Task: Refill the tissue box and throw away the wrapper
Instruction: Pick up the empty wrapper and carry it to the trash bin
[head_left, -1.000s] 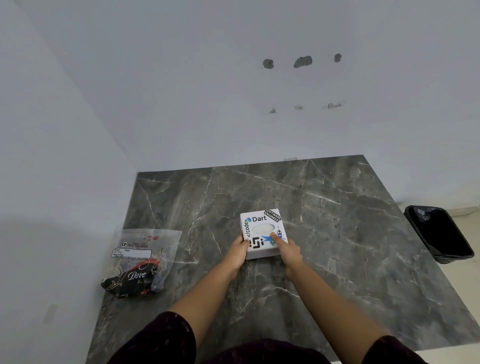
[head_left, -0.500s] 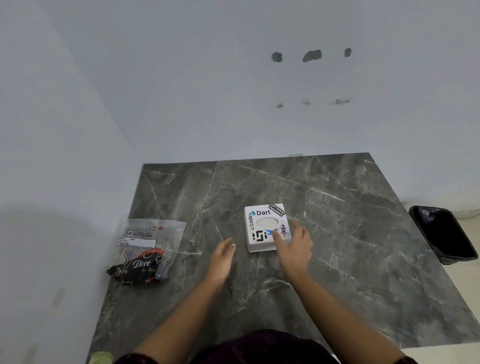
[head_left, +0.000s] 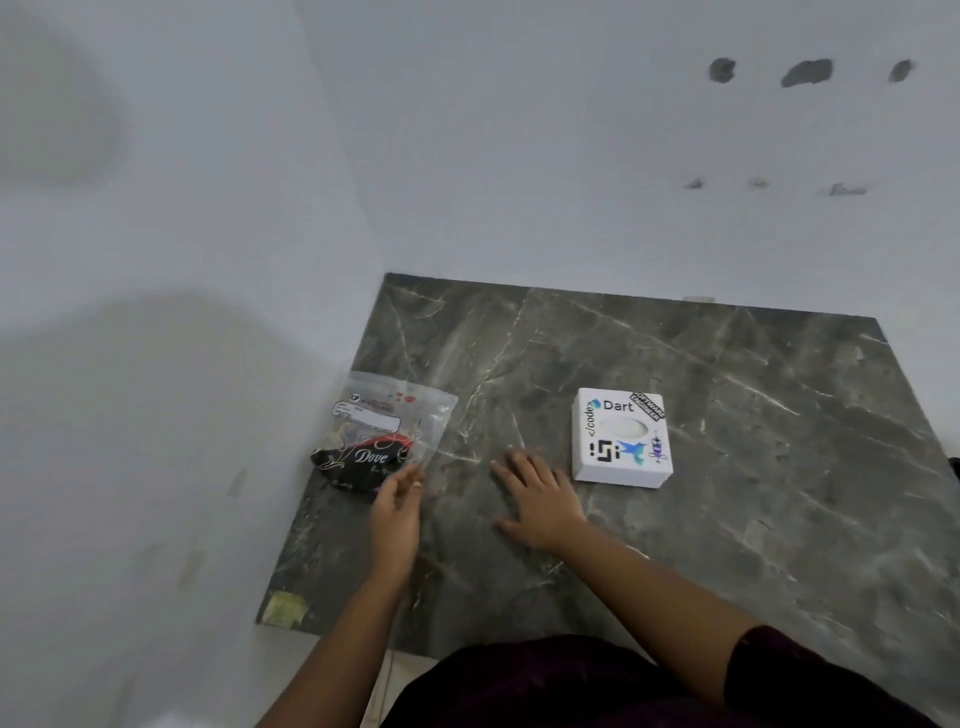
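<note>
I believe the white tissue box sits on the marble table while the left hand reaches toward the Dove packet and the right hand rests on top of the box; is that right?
Not quite: in the head view the right hand lies flat on the marble table beside the white tissue box, not on it. The left hand does reach toward the Dove packet.

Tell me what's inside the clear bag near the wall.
The clear bag holds a dark Dove-branded pack at its near end, under a white label. The pack's contents are hidden. The left hand reaches its near edge.

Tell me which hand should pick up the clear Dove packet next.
Left. The left hand is open with its fingertips right at the packet, while the right hand lies spread on the table, nearer the tissue box.
</note>
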